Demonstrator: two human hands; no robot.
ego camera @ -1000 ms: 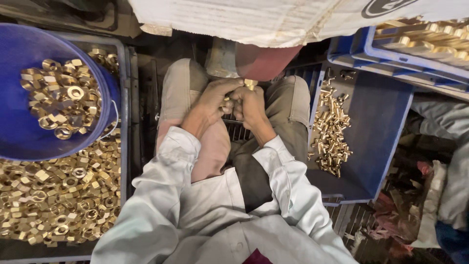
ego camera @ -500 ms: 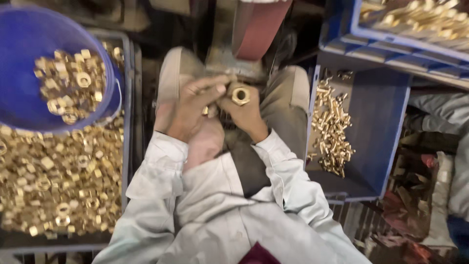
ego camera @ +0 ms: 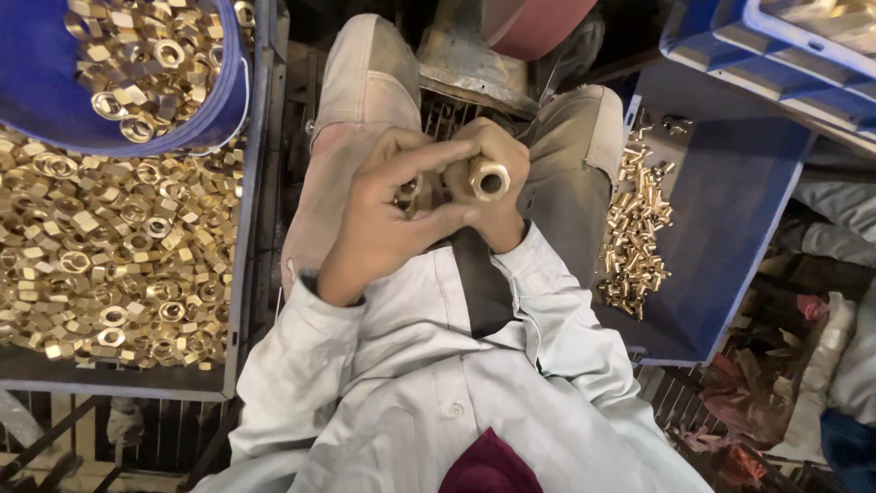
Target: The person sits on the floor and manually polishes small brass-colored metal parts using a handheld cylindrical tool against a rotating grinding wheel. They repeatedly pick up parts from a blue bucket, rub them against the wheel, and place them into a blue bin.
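Note:
Both hands meet over my lap, between my knees. My right hand [ego camera: 497,196] grips a brass hexagonal fitting [ego camera: 488,177] with its round bore facing up. My left hand [ego camera: 388,215] lies against it, with thumb and forefinger touching the fitting's side, and a small brass part [ego camera: 409,190] shows between its fingers. The left palm is hidden from me.
A grey tray [ego camera: 239,301] of several loose brass nuts lies at my left, with a blue bowl [ego camera: 41,100] of more nuts on it. A blue bin [ego camera: 730,228] at my right holds several small brass pieces. A stacked blue crate [ego camera: 776,55] stands at top right.
Both hands have drawn closer to my body with the brass fitting. The camera view has tilted down and the hands now look larger.

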